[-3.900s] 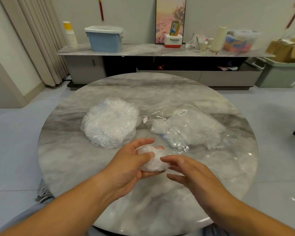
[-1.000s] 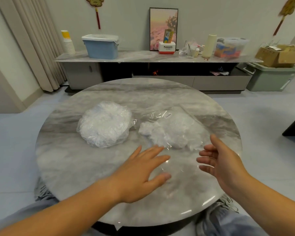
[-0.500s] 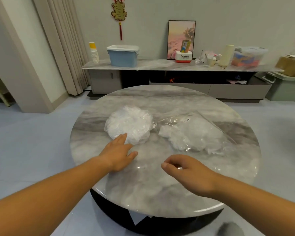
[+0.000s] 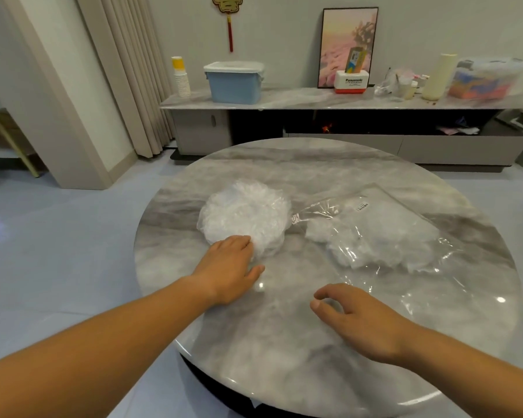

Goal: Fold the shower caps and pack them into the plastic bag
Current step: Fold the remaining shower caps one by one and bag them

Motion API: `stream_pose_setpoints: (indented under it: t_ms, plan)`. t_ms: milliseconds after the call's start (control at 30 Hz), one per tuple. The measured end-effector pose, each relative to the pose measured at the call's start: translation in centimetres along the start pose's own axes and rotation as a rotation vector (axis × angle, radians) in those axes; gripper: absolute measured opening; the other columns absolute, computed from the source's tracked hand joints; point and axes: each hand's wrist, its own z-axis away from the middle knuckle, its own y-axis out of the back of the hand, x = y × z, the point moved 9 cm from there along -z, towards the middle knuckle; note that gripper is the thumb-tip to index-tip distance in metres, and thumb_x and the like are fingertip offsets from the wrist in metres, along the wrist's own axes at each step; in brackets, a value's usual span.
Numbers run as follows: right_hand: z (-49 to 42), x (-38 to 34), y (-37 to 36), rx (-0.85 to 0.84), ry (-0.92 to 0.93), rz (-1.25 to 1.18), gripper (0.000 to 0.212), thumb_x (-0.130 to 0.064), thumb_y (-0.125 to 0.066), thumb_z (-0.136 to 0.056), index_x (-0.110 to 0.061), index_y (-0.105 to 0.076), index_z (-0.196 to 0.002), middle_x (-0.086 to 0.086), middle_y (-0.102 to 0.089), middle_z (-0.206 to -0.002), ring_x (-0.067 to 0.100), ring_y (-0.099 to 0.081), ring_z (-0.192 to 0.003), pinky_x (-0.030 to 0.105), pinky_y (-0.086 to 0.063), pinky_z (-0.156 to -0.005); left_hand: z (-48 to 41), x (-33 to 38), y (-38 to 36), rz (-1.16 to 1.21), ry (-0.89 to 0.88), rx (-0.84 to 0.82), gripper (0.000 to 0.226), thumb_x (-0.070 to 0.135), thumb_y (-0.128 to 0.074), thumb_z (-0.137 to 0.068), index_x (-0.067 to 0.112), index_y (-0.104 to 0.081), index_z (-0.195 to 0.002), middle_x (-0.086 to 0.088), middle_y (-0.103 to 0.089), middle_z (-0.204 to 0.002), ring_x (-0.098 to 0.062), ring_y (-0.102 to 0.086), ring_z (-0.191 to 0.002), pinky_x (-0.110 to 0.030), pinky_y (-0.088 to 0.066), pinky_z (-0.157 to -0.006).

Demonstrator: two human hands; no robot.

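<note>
Our left grip [image 4: 230,267] lies wide, fingers nearly straight, their tips touching the near edge of the caps [image 4: 245,214], a round stack on the left half of the surface [image 4: 284,351]. Our right grip [image 4: 360,321] hovers low over the bare marble near us, fingers loosely curled, holding nothing. The bag [image 4: 405,236] lies flat just beside the stack on its right, with its mouth seemingly turned toward the stack and white folded caps inside.

The step, as we judge it, is to lift one cap off the stack. We should pinch only the top layer at its rim and peel it slowly, so the caps beneath do not cling and follow. The right grip can steady the stack or take the far edge. Then we fold on the bare patch before us.

The caps are thin, crinkled, cloudy-white film, puffed and gathered at the rim; they will likely spring back unless pressed flat. The bag is clear, glossy, creased and slippery-looking. The surface is round, polished grey marble, on which light film may slide.
</note>
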Motion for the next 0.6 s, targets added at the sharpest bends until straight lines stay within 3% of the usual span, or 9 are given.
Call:
stream_pose_setpoints:
  t_ms: [100, 200, 267, 367, 500, 600]
  plan:
    - [-0.7, 0.3, 0.5, 0.018, 0.020, 0.029, 0.048, -0.060, -0.042, -0.100, -0.030, -0.057, -0.134, -0.014, -0.054, -0.136, 0.006, -0.049, -0.126, 0.028, -0.039, -0.108, 0.5, 0.4, 1.1, 0.003, -0.028, 0.059, 0.069, 0.056, -0.030, -0.103, 0.012, -0.028, -0.156, -0.002, -0.023, -0.165, -0.018, -0.018, -0.151, -0.032, -0.013, -0.123]
    - [-1.3, -0.1, 1.1, 0.049, 0.049, 0.020, 0.044, -0.059, -0.042, -0.100, -0.032, -0.059, -0.130, -0.016, -0.056, -0.132, 0.004, -0.053, -0.119, 0.028, -0.042, -0.104, 1.4, 1.0, 2.8, 0.002, -0.064, 0.150, 0.086, 0.065, -0.011, -0.090, 0.013, -0.031, -0.156, -0.002, -0.028, -0.163, -0.019, -0.024, -0.150, -0.033, -0.018, -0.122]
    - [-1.5, -0.4, 1.7, 0.072, 0.061, 0.016, 0.043, -0.058, -0.043, -0.100, -0.032, -0.058, -0.131, -0.018, -0.054, -0.132, 0.003, -0.052, -0.118, 0.024, -0.040, -0.102, 2.4, 2.1, 4.1, -0.050, -0.138, 0.251, 0.079, 0.060, -0.020, -0.093, 0.011, -0.042, -0.150, -0.005, -0.041, -0.156, -0.022, -0.038, -0.143, -0.036, -0.029, -0.118]
    - [-0.7, -1.0, 2.2, 0.123, 0.151, 0.095, 0.042, -0.056, -0.045, -0.100, -0.031, -0.056, -0.133, -0.022, -0.043, -0.138, 0.000, -0.044, -0.128, 0.016, -0.034, -0.101, 5.3, 5.2, 4.4, -0.146, -0.302, 0.356, 0.059, 0.049, -0.040, -0.094, 0.010, -0.064, -0.130, -0.005, -0.064, -0.130, -0.021, -0.060, -0.118, -0.031, -0.043, -0.104]
    - [1.9, -0.6, 0.4, 0.114, 0.346, 0.204, 0.050, -0.070, -0.036, -0.092, -0.040, -0.055, -0.127, -0.023, -0.016, -0.156, -0.003, -0.027, -0.142, 0.020, -0.037, -0.106, 8.8, 8.3, 0.6, -0.127, -0.489, 0.256, 0.053, 0.053, -0.046, -0.094, 0.014, -0.069, -0.122, 0.001, -0.066, -0.121, -0.017, -0.063, -0.108, -0.028, -0.037, -0.100]
    - [3.8, -1.4, -1.0, 0.122, 0.548, 0.272, 0.040, -0.061, -0.041, -0.099, -0.036, -0.064, -0.121, -0.011, -0.019, -0.164, 0.008, -0.020, -0.150, 0.032, -0.037, -0.113, 10.2, 9.0, -1.5, -0.080, -0.566, 0.155, 0.051, 0.057, -0.044, -0.096, 0.022, -0.066, -0.126, 0.008, -0.064, -0.125, -0.009, -0.062, -0.110, -0.024, -0.049, -0.099]
